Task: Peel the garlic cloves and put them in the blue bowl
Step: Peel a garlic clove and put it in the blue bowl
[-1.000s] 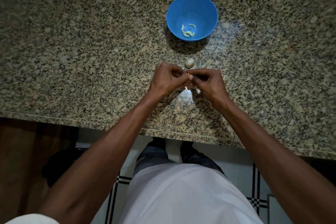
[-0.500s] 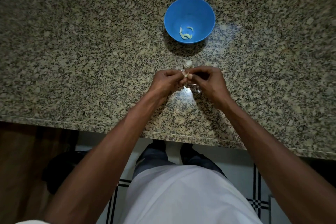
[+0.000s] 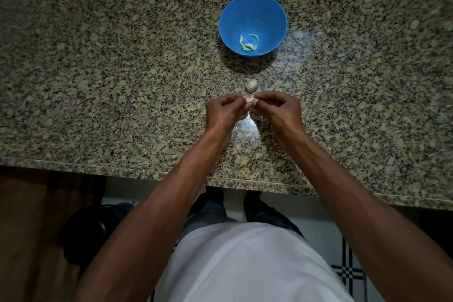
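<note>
A blue bowl point(image 3: 252, 11) stands on the granite counter, with several pale peeled cloves point(image 3: 248, 44) lying in its bottom. Just in front of it sits a small white garlic bulb point(image 3: 251, 85). Right below the bulb, my left hand point(image 3: 224, 111) and my right hand point(image 3: 279, 108) meet fingertip to fingertip, both pinching one small garlic clove point(image 3: 249, 102). Most of that clove is hidden by my fingers.
The speckled granite counter point(image 3: 122, 68) stretches wide to both sides, its front edge point(image 3: 147, 171) running close to my body. A bright light reflection point(image 3: 245, 127) and bits of papery skin lie under my hands. A dark wall strip runs along the back.
My hands stay joined on the clove and have shifted slightly left, their fingers working at it. The bulb and bowl have not moved on the counter.
</note>
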The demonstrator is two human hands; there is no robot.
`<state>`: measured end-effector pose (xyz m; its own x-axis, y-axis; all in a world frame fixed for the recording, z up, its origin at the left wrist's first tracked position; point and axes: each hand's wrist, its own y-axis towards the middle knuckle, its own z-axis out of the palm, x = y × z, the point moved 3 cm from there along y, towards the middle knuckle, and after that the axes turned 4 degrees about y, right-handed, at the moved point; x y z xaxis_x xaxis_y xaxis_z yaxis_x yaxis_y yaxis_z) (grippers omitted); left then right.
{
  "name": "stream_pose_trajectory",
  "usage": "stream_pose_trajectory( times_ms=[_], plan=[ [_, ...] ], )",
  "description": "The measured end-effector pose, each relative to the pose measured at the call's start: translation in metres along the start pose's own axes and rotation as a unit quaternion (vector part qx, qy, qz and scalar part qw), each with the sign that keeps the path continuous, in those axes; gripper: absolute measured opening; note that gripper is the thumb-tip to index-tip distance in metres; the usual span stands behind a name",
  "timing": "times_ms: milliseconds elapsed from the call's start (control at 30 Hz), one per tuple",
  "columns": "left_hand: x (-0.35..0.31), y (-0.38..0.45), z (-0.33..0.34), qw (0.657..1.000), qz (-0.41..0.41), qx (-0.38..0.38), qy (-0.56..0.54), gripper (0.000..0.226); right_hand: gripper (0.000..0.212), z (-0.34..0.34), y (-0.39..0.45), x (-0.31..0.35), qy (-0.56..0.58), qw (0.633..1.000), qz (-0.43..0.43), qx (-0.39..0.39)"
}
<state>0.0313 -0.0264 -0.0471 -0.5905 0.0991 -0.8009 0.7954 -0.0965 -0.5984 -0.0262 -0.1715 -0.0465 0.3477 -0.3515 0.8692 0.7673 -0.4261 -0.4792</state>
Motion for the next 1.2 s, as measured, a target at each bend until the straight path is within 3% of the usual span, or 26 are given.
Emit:
stream_pose_trajectory(
  times_ms=[200, 300, 467, 533, 633, 700, 900, 1000, 1100, 1200],
  plan=[
    [0.002, -0.004, 0.007, 0.987, -0.085, 0.041, -0.132, 0.018, 0.02, 0.0, -0.008, -0.007, 0.161, 0.982, 0.097, -0.009],
    [0.002, -0.004, 0.007, 0.99, -0.079, 0.035, -0.11, 0.017, 0.017, -0.002, -0.009, -0.006, 0.193, 0.972, 0.134, 0.007],
    [-0.003, -0.005, 0.003, 0.999, -0.005, 0.024, 0.033, 0.015, 0.019, -0.011, -0.007, 0.008, 0.074, 0.992, 0.1, 0.034],
    [-0.006, -0.002, -0.003, 0.996, 0.032, 0.011, 0.082, 0.013, 0.016, -0.021, -0.001, 0.016, -0.045, 0.998, 0.038, 0.015],
    [-0.008, 0.004, -0.017, 0.99, 0.066, -0.027, 0.12, 0.019, 0.015, -0.03, 0.012, 0.03, -0.268, 0.959, -0.091, -0.015],
    [-0.009, 0.008, -0.027, 0.986, 0.082, -0.053, 0.134, 0.018, 0.019, -0.028, 0.017, 0.037, -0.358, 0.923, -0.14, 0.002],
    [-0.009, 0.016, -0.046, 0.985, 0.102, -0.062, 0.121, 0.024, 0.028, -0.02, 0.004, 0.04, -0.424, 0.868, -0.258, -0.009],
    [-0.01, 0.015, -0.048, 0.977, 0.136, -0.057, 0.153, 0.026, 0.025, 0.0, -0.001, 0.035, -0.435, 0.849, -0.299, 0.034],
    [-0.012, 0.013, -0.048, 0.972, 0.151, -0.049, 0.173, 0.02, 0.039, 0.021, 0.011, 0.031, -0.493, 0.805, -0.322, 0.076],
    [-0.012, 0.014, -0.05, 0.971, 0.152, -0.05, 0.176, 0.019, 0.03, 0.029, 0.027, 0.033, -0.519, 0.787, -0.32, 0.098]
  ],
)
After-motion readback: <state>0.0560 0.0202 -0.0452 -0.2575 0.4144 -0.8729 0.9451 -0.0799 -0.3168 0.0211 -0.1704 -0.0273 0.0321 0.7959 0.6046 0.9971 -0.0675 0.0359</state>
